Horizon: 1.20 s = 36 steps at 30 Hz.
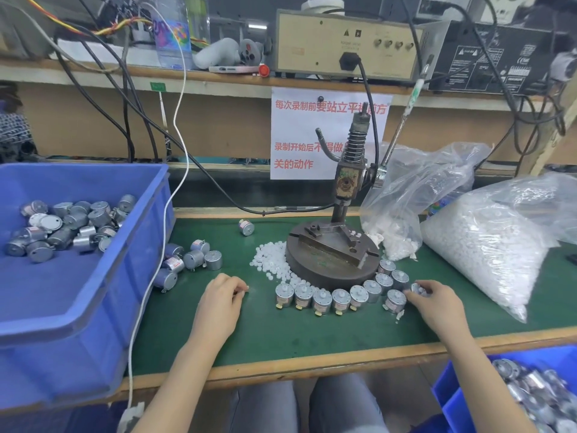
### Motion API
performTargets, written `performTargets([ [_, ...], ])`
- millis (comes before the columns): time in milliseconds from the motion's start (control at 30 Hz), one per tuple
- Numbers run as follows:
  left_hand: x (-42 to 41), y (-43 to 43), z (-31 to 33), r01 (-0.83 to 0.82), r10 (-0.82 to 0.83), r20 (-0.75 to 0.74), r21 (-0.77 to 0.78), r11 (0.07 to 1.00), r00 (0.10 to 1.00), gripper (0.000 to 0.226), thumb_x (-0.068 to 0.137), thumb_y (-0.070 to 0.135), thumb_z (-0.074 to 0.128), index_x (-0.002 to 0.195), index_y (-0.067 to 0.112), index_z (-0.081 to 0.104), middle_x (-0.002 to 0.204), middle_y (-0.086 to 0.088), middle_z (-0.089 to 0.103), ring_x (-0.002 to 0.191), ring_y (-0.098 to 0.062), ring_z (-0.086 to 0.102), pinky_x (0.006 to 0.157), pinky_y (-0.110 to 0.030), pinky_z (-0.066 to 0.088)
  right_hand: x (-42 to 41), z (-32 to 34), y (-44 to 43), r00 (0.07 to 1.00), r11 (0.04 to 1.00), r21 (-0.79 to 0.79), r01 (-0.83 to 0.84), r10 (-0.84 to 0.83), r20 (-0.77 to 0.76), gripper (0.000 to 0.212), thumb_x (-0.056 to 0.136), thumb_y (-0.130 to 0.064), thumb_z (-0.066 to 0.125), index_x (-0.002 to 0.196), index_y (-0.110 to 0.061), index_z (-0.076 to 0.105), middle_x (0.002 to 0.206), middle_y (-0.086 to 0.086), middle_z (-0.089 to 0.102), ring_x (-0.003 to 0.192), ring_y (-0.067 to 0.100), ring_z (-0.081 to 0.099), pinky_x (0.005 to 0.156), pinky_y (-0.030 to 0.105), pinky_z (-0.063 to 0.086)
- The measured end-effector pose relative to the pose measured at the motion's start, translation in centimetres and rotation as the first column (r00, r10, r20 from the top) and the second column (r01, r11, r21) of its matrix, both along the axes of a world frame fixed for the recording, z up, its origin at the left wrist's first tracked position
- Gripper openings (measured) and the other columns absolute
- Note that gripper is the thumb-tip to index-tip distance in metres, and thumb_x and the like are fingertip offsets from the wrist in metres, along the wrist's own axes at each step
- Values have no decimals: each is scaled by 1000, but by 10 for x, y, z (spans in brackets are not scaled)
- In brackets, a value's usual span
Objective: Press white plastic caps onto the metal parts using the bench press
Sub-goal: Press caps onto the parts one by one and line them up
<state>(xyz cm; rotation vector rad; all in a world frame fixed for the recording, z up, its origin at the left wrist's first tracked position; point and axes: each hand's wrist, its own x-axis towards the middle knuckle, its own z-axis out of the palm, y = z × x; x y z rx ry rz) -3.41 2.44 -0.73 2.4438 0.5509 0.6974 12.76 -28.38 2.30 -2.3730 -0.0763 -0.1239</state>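
1. The left hand (223, 296) rests on the green mat (281, 332), its fingers curled in and pinching a small white cap (244, 291) at the tips.
2. Left of that hand stands a blue bin (62, 354) holding metal parts (62, 226). Loose parts (193, 260) lie just beyond the hand, beside the bin.
3. Between the two hands, a pile of white caps (270, 264) lies against the round base of the bench press (334, 254). A curved row of upright parts (321, 300) lines the base's near edge.
4. The right hand (440, 303) curls its fingers round one metal part (417, 289) at the row's right end.
5. Right of that hand lies a clear bag of caps (474, 254).
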Motion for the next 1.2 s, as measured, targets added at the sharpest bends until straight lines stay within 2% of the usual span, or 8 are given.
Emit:
performTargets([
  [200, -4, -4, 0, -16, 18, 64, -32, 999, 998, 14, 87, 2, 56, 94, 9, 65, 92, 0, 52, 87, -20, 54, 75, -27, 41, -6, 20, 11, 987, 997, -72, -21, 32, 158, 35, 89, -23, 58, 120, -6, 59, 113, 16, 59, 105, 31, 53, 81, 33, 38],
  [333, -4, 2, 2, 19, -17, 30, -67, 998, 999, 15, 87, 6, 56, 99, 13, 64, 83, 8, 47, 78, -8, 50, 72, -21, 38, -19, 33, 54, 957, 972, -84, -219, 231, 174, 21, 92, -20, 53, 105, -11, 66, 105, 5, 63, 90, 17, 52, 72, 25, 32],
  [433, -7, 13, 6, 19, -18, 11, -76, 997, 1000, 18, 88, 7, 55, 101, 16, 63, 79, 14, 42, 70, 1, 44, 66, -18, 33, -37, 33, 104, 863, 886, -164, -433, 460, 208, 20, 93, -22, 52, 104, -14, 67, 101, 0, 60, 89, 12, 51, 74, 23, 34],
  [567, -16, 17, 2, -11, 11, 4, -73, 997, 1000, 18, 87, 8, 57, 102, 15, 64, 81, 13, 42, 78, -9, 47, 74, -23, 42, -64, 24, 174, 673, 706, -234, -669, 708, 213, 20, 94, -23, 50, 95, -13, 66, 85, -8, 53, 80, 14, 50, 73, 26, 36],
  [700, -19, 16, -1, 8, 3, 67, -150, 989, 998, 20, 80, 12, 69, 99, 14, 64, 91, 6, 46, 82, -13, 51, 75, -19, 41, -77, 15, 234, 544, 563, -321, -762, 825, 156, 31, 94, -23, 48, 123, -14, 55, 116, 5, 53, 107, 20, 49, 91, 31, 39],
  [900, -16, 21, -1, -72, 85, 80, -146, 987, 993, 12, 78, 17, 71, 85, 11, 64, 82, 5, 46, 81, -16, 47, 68, -21, 32, -70, 7, 288, 555, 505, -497, -705, 830, 55, 57, 95, -27, 46, 145, -10, 25, 141, 10, 38, 126, 29, 37, 101, 37, 33],
  [1067, -15, 20, -4, -51, 61, 91, -111, 992, 994, 9, 78, 13, 71, 82, 6, 66, 77, 11, 39, 82, -16, 45, 71, -20, 33, -59, -1, 299, 598, 558, -371, -742, 801, 8, 49, 89, -31, 58, 132, -13, 42, 129, 9, 52, 118, 29, 43, 97, 38, 37],
  [1200, -16, 20, -4, -57, 67, 87, -113, 992, 994, 8, 79, 11, 70, 80, 5, 65, 77, 12, 38, 83, -18, 47, 71, -19, 32, -56, -2, 298, 649, 645, -115, -756, 761, 6, 36, 80, -26, 70, 107, -13, 52, 109, 5, 60, 107, 22, 51, 90, 38, 43],
])
